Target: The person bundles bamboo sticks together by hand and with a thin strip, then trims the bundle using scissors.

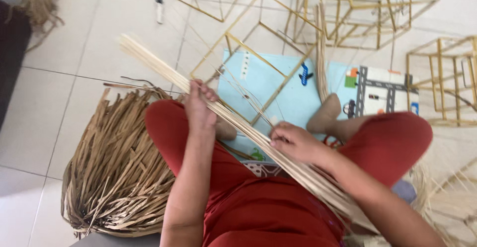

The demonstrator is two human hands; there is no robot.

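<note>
Item: bundle of pale cane strips [233, 115], lying slantwise across the lap, clamped by left hand [199, 109] and right hand [294, 141], set apart. Surroundings: heap of brown strips [117, 167] on tiled floor [64, 93]; cane box frames [357, 8]; blue mat [288, 98].

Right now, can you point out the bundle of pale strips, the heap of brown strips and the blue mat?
bundle of pale strips [238, 120], head view, middle of its length between the hands.
heap of brown strips [117, 172], head view, centre of the pile.
blue mat [290, 98], head view, bare patch.
</note>
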